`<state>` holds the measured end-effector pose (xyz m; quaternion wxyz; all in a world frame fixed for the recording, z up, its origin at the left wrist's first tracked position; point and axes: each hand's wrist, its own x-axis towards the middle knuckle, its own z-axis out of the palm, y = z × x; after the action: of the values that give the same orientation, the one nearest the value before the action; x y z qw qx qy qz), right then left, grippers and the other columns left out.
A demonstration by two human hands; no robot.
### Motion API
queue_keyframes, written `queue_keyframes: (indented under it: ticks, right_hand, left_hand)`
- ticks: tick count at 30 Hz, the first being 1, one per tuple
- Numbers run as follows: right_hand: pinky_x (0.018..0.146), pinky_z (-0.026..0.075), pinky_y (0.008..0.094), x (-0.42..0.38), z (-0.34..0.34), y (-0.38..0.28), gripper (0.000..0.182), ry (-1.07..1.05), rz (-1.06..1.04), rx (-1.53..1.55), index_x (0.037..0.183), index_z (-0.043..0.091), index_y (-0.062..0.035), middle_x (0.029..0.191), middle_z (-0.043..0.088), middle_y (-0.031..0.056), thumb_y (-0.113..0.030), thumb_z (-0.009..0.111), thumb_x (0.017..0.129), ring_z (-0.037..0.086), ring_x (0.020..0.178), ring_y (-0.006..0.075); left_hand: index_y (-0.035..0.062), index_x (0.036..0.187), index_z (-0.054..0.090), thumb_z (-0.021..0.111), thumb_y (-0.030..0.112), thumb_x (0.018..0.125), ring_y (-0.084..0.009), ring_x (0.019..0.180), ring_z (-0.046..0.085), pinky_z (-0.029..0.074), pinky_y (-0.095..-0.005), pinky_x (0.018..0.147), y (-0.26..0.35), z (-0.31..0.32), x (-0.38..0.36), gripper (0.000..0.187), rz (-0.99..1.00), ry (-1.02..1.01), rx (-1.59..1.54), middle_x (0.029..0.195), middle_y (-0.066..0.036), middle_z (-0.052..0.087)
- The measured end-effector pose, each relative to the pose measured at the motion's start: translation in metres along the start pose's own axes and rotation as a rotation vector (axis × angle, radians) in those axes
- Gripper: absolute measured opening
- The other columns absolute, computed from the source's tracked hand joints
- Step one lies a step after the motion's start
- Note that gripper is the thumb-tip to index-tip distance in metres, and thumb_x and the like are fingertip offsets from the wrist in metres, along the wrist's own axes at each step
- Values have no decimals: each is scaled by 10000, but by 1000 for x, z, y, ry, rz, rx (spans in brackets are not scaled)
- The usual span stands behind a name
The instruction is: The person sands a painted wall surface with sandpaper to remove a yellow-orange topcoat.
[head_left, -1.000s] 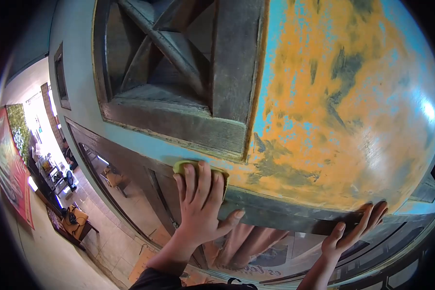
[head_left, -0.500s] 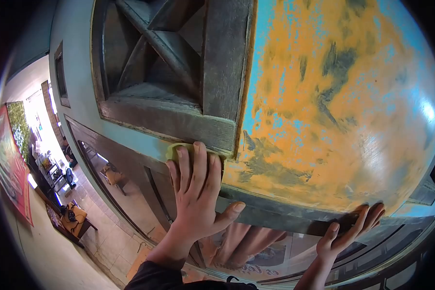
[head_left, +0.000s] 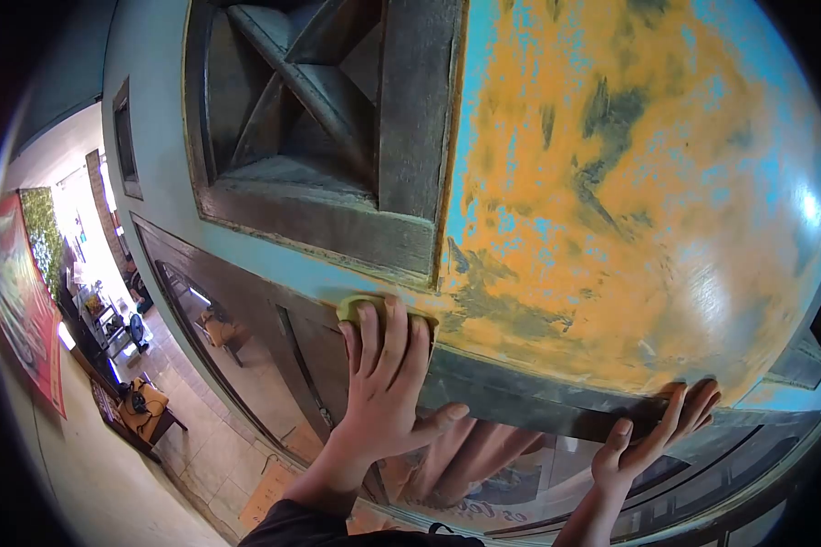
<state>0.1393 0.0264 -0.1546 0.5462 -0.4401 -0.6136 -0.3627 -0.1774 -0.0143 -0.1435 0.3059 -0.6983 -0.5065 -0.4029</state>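
Observation:
My left hand point(head_left: 383, 392) lies over a yellow-green sponge-like pad point(head_left: 348, 308). Its fingers press the pad against the wall strip just below the dark wooden vent frame point(head_left: 315, 219), with the thumb held out to the side; most of the pad is hidden under the fingers. Farther right, my right hand point(head_left: 657, 438) holds nothing. Its fingers are stretched out and rest on the dark wooden beam point(head_left: 538, 392) at the lower edge of the wall panel point(head_left: 648, 228), which is patchy orange, blue and grey.
Below my hands is a glass pane point(head_left: 511, 465) with a curtain and lettering. Left of it stands a dark wooden door frame point(head_left: 246, 310). Down the tiled passage point(head_left: 201, 447) are a chair point(head_left: 146, 410), a red banner point(head_left: 27, 310) and a person point(head_left: 137, 284).
My left hand and the pad have slid down, away from the vent frame's lower edge. My right hand stays on the beam. The view has shifted slightly.

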Motion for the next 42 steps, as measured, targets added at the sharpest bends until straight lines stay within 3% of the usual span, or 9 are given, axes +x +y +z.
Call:
queue_keyframes:
  ticks: [8,33,37,40,42]
  right_hand:
    - [1182,18,653,-3,0,7,710,2,-39,-6,1519,360,-14,1617,236,275,-510,406,1013,130,1521,464]
    - [1165,-20,680,-7,-4,9,646,-39,-23,69,1507,412,-124,1601,228,314,-518,451,997,104,1509,508]
    - [1161,-25,686,-8,-4,9,652,-42,-28,61,1512,405,-128,1600,223,319,-521,456,994,97,1509,511]
    - [1158,-28,691,-9,-4,11,668,-57,-32,55,1516,396,-130,1603,211,322,-525,475,983,85,1510,513]
    - [1155,-30,695,-9,-4,12,683,-66,-38,53,1520,389,-131,1606,200,322,-524,493,972,77,1510,517]
  left_hand:
    - [-121,1514,239,532,665,918,-561,1492,32,17,-670,1163,6,-10,15,1029,-20,-56,16,1601,-368,124]
    - [-134,1496,273,531,622,935,-551,1496,60,20,-664,1166,24,8,14,975,60,13,81,1591,-372,161]
    - [-86,1441,419,586,588,903,-517,1500,123,7,-672,1165,25,1,31,878,-38,73,-25,1577,-318,277]
    - [-138,1501,266,529,620,937,-543,1498,71,27,-656,1170,31,11,15,980,22,53,17,1591,-372,165]
    - [-135,1505,259,526,619,939,-542,1499,71,23,-655,1170,29,11,17,981,47,52,61,1593,-372,161]
